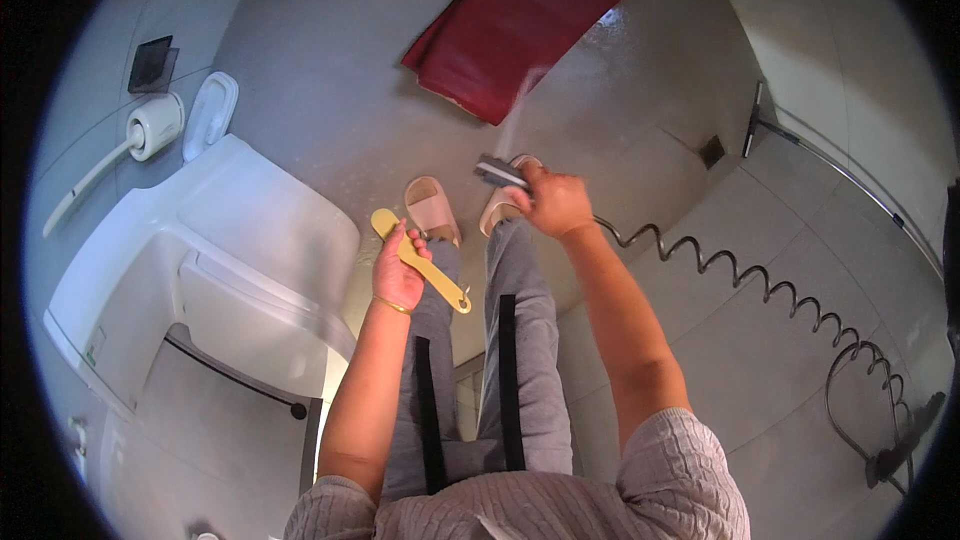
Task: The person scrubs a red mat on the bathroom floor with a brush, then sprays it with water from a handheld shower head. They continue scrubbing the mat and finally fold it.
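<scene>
In my right hand (556, 199) is a grey handheld spray head (501, 171), and a jet of water leaves it toward a folded dark red mat (525, 22) on the wet floor. The water meets the mat near its lower right edge. A coiled hose (720, 259) trails from beside my right hand toward the wall at the right. My left hand (400, 270) grips a yellow brush (442, 281) by the middle, with a small hook at its lower end. Its bristles are hidden from me.
A white toilet (262, 240) stands close on my left, with a white toilet-brush holder (156, 127) on the wall beyond it. A long-handled squeegee (825, 157) leans at the right wall, near a dark floor drain (711, 152). My feet wear pink slippers (433, 210).
</scene>
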The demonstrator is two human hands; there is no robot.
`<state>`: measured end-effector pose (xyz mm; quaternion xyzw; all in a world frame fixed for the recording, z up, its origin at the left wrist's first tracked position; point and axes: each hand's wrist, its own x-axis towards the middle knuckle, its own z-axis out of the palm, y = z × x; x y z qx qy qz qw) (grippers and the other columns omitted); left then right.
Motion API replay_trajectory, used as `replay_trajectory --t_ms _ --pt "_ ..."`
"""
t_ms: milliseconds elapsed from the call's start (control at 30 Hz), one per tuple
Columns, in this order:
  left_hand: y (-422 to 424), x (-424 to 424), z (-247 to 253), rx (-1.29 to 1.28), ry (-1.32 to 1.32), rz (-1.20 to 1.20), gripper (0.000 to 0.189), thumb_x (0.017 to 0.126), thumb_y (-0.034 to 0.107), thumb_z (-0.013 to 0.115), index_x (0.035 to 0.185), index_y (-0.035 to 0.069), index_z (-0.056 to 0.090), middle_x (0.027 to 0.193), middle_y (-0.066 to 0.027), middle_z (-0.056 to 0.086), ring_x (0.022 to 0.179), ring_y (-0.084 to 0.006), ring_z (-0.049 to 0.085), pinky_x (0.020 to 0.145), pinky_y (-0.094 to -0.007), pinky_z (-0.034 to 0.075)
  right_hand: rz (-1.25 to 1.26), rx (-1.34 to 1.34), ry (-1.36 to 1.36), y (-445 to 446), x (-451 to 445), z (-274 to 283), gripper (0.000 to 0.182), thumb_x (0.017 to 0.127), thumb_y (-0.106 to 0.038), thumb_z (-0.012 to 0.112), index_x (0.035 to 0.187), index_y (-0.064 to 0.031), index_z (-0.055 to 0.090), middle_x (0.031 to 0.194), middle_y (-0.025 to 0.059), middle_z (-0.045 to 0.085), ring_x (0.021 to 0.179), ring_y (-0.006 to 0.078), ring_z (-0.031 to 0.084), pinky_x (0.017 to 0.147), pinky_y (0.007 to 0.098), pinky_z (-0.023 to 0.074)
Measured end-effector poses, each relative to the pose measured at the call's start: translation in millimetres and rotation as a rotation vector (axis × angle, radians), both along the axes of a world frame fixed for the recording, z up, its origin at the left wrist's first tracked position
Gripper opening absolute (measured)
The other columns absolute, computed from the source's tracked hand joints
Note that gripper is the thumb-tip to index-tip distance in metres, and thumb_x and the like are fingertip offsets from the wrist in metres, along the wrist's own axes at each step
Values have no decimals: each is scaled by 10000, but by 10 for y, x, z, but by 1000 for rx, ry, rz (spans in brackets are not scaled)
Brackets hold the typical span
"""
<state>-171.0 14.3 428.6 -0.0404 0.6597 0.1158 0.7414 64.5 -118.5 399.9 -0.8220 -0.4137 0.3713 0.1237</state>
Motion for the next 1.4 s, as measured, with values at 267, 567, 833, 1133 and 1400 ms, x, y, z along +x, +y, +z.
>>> replay_trajectory --t_ms 267,567,833,1133,1400 --pt "49 -14 2 0 -22 -15 193 898 200 637 1059 124 565 843 -9 550 720 -130 527 634 -265 475 27 111 -7 315 -111 -11 432 860 -510 549 945 -88 578 743 138 651 702 349 648 615 455 503" --pt "43 -125 -74 7 -4 4 184 928 199 590 1091 128 542 861 -14 542 734 -144 522 652 -272 483 -129 -72 -289 168 1021 -26 503 885 -575 483 946 -88 593 781 149 662 723 351 654 625 463 506" --pt "-3 -51 -49 -9 2 -10 187 902 199 630 1066 133 568 851 -13 554 727 -135 534 631 -271 476 -242 46 -332 480 1081 -44 475 882 -566 501 913 -99 582 768 149 655 712 361 645 626 474 505" --pt "60 -12 -80 24 21 -6 178 900 194 631 1056 129 574 851 -10 549 733 -132 530 636 -265 475 -158 61 -269 604 953 35 465 863 -560 526 882 -96 544 750 139 644 696 355 643 598 455 508" --pt "-37 -16 -101 -20 31 -9 173 911 202 617 1062 132 571 848 -10 546 730 -134 524 639 -269 476 -90 74 -212 852 902 66 484 857 -572 520 894 -91 550 784 137 650 723 353 646 622 456 516"
